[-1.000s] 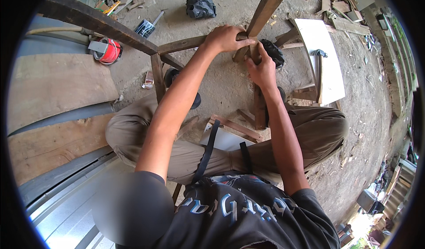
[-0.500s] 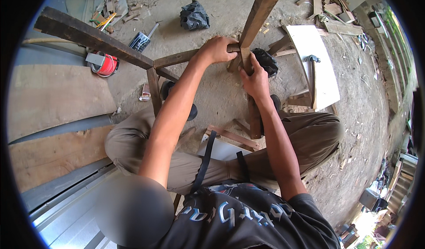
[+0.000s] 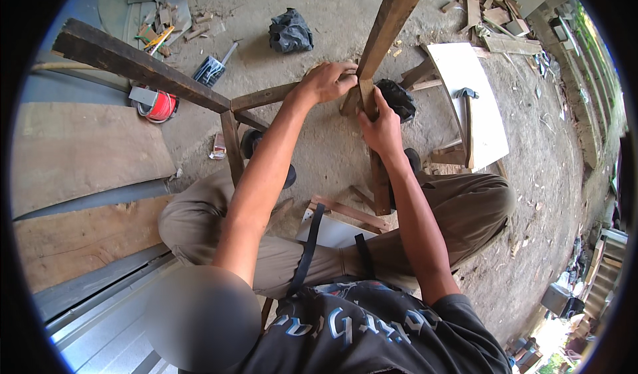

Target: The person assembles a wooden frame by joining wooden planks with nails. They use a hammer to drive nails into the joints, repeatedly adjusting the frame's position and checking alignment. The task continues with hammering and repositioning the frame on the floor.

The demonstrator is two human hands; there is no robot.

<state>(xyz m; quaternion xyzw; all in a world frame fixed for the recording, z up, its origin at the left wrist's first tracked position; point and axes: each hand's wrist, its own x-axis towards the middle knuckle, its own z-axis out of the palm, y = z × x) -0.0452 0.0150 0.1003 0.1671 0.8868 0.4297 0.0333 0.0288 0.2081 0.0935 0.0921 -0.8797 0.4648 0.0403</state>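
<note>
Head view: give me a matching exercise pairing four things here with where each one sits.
Things:
1. hammer
2. black bag
3. red reel
4. left hand

Places:
A. on bare ground at the top of the view
B. on the white board
C. beside the dark beam at left
D. on the wooden rail by the post

Pairs: 1-B, 2-A, 3-C, 4-D
</note>
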